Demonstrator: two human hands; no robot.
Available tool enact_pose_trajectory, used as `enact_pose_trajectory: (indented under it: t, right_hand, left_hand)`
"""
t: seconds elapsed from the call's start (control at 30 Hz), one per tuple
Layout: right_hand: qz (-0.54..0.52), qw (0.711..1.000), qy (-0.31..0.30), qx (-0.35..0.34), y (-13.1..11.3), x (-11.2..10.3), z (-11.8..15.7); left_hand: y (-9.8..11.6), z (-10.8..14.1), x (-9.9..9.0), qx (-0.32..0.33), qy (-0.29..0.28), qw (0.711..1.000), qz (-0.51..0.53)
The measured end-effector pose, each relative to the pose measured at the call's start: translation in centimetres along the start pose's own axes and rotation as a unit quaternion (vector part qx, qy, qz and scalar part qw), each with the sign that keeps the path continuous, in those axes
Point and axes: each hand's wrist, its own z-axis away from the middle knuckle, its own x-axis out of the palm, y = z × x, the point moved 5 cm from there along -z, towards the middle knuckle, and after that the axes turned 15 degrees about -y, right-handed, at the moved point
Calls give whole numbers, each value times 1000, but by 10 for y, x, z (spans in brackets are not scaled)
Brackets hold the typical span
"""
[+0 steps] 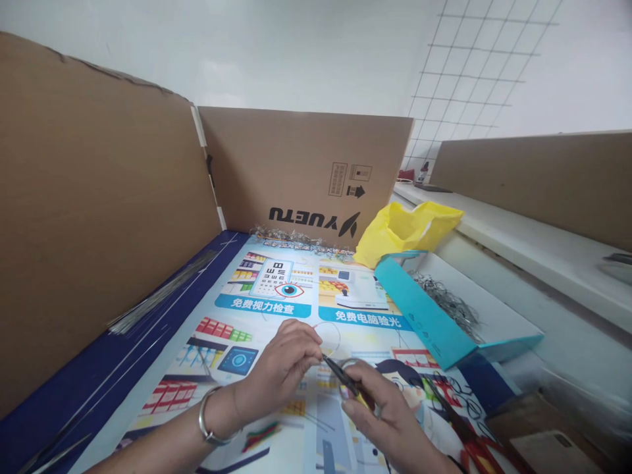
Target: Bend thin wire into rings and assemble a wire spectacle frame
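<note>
Over the middle of the printed mat (276, 342), my left hand (289, 359) pinches a thin wire (338, 332) that curves in a loop up and to the right. My right hand (380, 405) grips dark pliers (340, 375), whose tip points up and left and meets the wire at my left fingertips. The exact contact between tip and wire is too small to make out. A silver bangle (203, 415) circles my left wrist.
A cyan box (424, 313) of tangled wire pieces and a yellow bag (390, 230) lie right. Scissors (476, 444) and black rings lie lower right. Straight wires (158, 296) lie left. Cardboard panels (291, 164) stand left and behind, with wire bits (291, 236) along the back edge.
</note>
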Motion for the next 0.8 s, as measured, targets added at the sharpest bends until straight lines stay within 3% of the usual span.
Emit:
enact_pose_trajectory:
  t: [0.5, 0.67, 0.8]
  right_hand:
    - [-33, 999, 12, 17, 0, -2, -2]
    - [-63, 996, 7, 56, 3, -4, -1]
    - [-48, 998, 1, 43, 5, -3, 0]
  left_hand:
    - [-7, 0, 1, -27, 0, 1000, 8]
    - [-4, 1, -1, -13, 20, 998, -50]
    - [-1, 4, 0, 5, 22, 993, -118]
